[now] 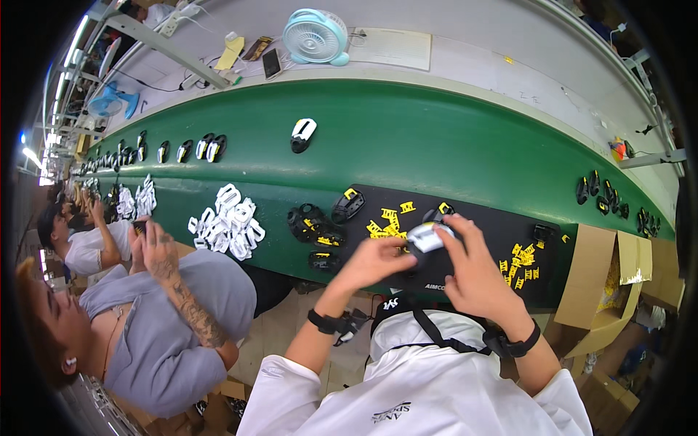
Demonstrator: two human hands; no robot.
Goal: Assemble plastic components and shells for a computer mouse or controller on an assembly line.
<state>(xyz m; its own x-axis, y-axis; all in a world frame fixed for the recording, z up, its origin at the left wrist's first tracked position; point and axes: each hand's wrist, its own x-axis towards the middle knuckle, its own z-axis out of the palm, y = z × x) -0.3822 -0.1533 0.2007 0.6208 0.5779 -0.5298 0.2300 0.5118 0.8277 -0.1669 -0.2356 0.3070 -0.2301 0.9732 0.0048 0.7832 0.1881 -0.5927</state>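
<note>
Above the black mat (483,231), I hold a white-and-black plastic housing (430,238) between both hands. My left hand (374,263) pinches its dark left end, while my right hand (474,267) has its thumb and fingers closed around the white right side. Just behind it lies a black housing (438,211) with a yellow insert, partly covered by my fingers. Small yellow clips (387,224) lie by my left hand, and more yellow clips (519,263) are scattered right of my right hand. Several black housings (313,224) sit at the mat's left edge.
White covers (231,221) are heaped at left, beside a co-worker (171,320) handling a dark piece. A finished-looking unit (303,135) rests on the green belt (407,120). A pale blue fan (315,38) and phone (271,64) stand behind. An open cardboard box (592,272) is at right.
</note>
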